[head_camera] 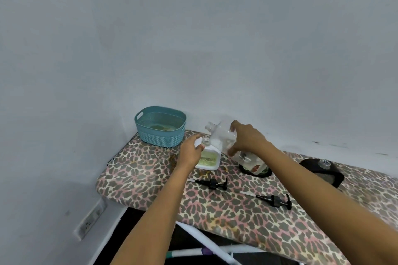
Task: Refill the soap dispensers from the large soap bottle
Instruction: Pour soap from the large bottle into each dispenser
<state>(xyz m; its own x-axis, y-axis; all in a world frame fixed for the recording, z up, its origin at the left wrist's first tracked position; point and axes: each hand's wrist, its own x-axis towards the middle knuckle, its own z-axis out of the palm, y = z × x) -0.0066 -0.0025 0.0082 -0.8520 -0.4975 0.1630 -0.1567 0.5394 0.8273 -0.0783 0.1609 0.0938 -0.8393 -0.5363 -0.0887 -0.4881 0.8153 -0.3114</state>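
Observation:
My right hand (247, 137) grips a large clear soap bottle (221, 135), tilted with its mouth toward the open neck of a white dispenser (210, 158). Pale green liquid shows in the dispenser's window. My left hand (191, 150) holds that dispenser at its shoulder, thumb near the neck. Two black pump heads (213, 183) (277, 200) lie loose on the leopard-print board (237, 217). A black dispenser (325, 171) with an open neck stands at the right.
A teal basket (160, 127) sits at the board's far left corner against the wall. A printed pouch on a dark base (255, 166) stands under my right wrist. A wall socket (89, 220) is low on the left.

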